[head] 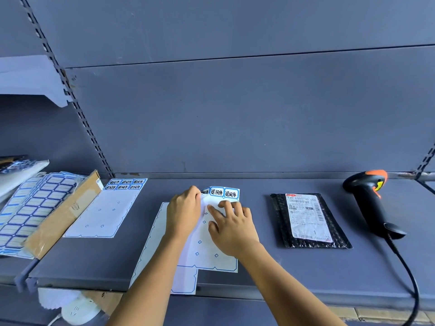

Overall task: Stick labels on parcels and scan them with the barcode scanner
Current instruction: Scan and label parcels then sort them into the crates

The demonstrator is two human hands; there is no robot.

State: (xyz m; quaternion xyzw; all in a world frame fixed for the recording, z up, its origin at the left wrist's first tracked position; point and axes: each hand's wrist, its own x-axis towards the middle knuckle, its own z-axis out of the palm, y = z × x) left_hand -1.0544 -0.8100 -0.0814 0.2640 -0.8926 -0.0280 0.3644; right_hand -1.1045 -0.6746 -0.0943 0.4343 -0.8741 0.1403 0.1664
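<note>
Peeling 1 of 3 remaining labels (222, 192).
Pinching leftmost label (205, 191) with left hand (183, 212) at sheet's top edge; pressing label sheet (202, 248) flat with right hand (231, 229), close alongside. Leaving parcel (308, 221) untouched well right, near barcode scanner (372, 203). Likely snag: tearing or folding label onto itself if pulled askew.

One wide-angle head view looks forward and down, close over the front edge of the shelf (94, 260), facing its back panel (235, 114).

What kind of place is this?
Probably a parcel sorting or pickup station: a black plastic parcel with a white shipping label, a black-and-orange handheld barcode scanner, and a white sheet of blue-bordered labels.
</note>
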